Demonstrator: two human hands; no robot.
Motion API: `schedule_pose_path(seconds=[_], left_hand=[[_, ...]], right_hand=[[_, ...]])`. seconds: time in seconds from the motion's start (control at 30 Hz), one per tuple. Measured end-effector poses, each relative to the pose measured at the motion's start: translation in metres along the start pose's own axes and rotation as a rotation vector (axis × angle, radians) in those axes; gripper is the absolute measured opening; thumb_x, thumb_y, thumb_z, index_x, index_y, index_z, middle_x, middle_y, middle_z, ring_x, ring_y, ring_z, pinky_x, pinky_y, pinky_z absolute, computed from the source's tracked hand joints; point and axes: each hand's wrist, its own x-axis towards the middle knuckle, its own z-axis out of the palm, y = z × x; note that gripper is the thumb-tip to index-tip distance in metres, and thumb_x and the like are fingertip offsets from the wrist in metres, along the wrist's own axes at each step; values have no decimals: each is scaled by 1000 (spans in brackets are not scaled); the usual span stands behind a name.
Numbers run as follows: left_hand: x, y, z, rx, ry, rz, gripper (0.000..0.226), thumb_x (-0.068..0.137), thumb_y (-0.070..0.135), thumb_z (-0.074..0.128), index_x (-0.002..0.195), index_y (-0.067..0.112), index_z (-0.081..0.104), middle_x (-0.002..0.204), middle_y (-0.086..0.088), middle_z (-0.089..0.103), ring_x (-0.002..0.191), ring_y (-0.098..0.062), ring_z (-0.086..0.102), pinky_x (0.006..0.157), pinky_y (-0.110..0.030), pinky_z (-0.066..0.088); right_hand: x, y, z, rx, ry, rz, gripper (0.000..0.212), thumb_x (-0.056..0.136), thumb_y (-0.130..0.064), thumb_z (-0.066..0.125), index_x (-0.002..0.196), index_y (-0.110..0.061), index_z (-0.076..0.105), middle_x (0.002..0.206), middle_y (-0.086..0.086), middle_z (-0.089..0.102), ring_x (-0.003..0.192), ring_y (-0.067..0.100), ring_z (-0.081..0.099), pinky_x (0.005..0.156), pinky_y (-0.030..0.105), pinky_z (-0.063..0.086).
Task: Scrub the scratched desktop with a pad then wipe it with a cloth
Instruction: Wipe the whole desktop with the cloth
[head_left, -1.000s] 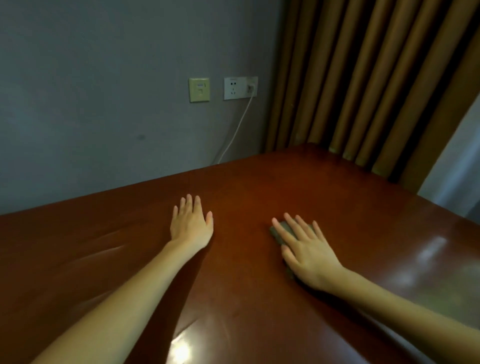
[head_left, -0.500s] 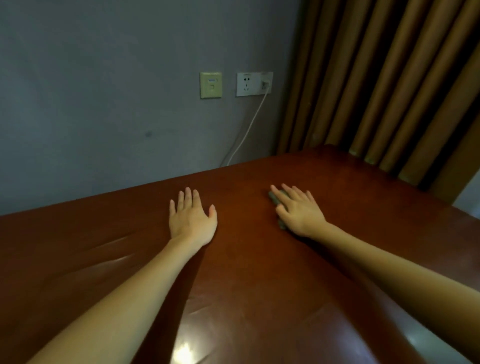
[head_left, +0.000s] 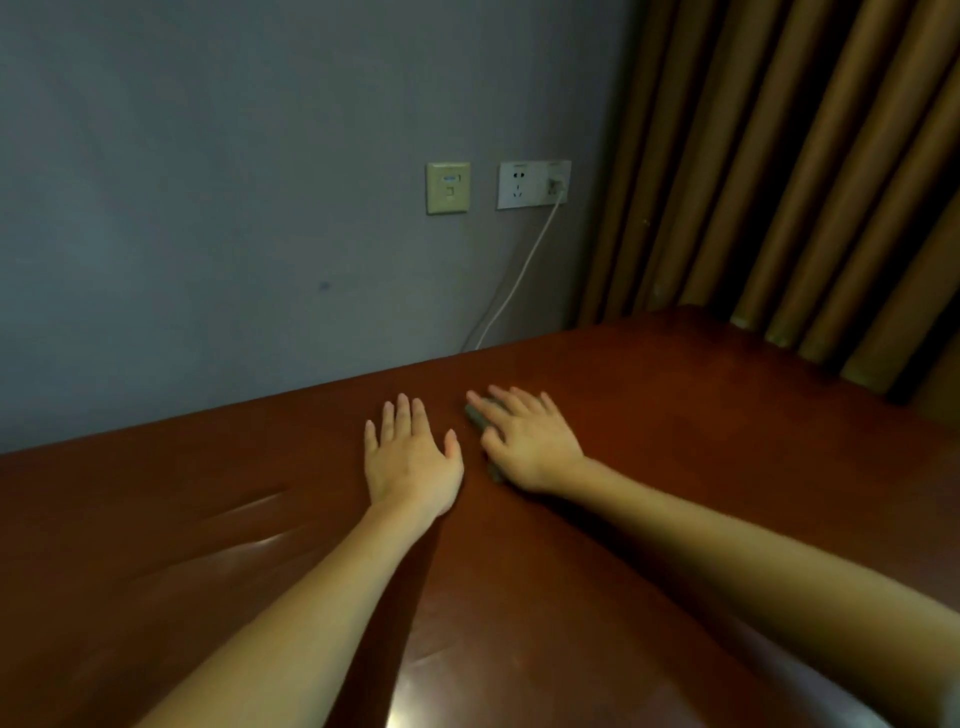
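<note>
A glossy reddish-brown desktop (head_left: 675, 441) fills the lower half of the view. My right hand (head_left: 527, 441) lies flat on a dark grey scrubbing pad (head_left: 475, 415), fingers spread over it; only the pad's left edge shows beside the fingers and thumb. My left hand (head_left: 410, 457) rests palm-down on the bare wood just left of it, fingers apart, holding nothing. The two thumbs are a short gap apart. No cloth is in view.
A grey wall (head_left: 208, 208) stands behind the desk's far edge with a beige switch plate (head_left: 448, 187) and a white socket (head_left: 534, 184); a white cable (head_left: 514, 280) drops behind the desk. Brown curtains (head_left: 805, 171) hang at the right.
My right hand has slid the pad away from me and to the left, ending close beside my left hand. My left hand has stayed in place.
</note>
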Motion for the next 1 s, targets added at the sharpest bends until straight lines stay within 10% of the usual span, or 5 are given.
schedule_pose_path(seconds=[0.2,0.67,1.0], left_hand=[[1,0,0,14,-19,19,66,99,48,16,153,12,0,161,-7,-6,148,-23,-6,120,-44,0],[42,4,-2,79,-143,138,61,101,44,16,153,21,-5,157,-19,-14,145,-35,-14,119,-46,-6],[53,7,2,70,-95,100,55,102,40,11,152,25,-7,159,-14,-12,146,-32,-13,119,-48,-5]], right_hand=[[13,80,-13,-13,30,297,55,98,-42,24,151,-35,13,159,0,16,146,23,12,118,44,5],[73,-4,6,-3,1,-50,55,98,-38,24,152,-33,13,159,1,15,146,23,9,118,46,3],[87,98,-12,-64,-5,199,55,99,-40,21,152,-33,9,159,2,14,146,25,12,118,45,5]])
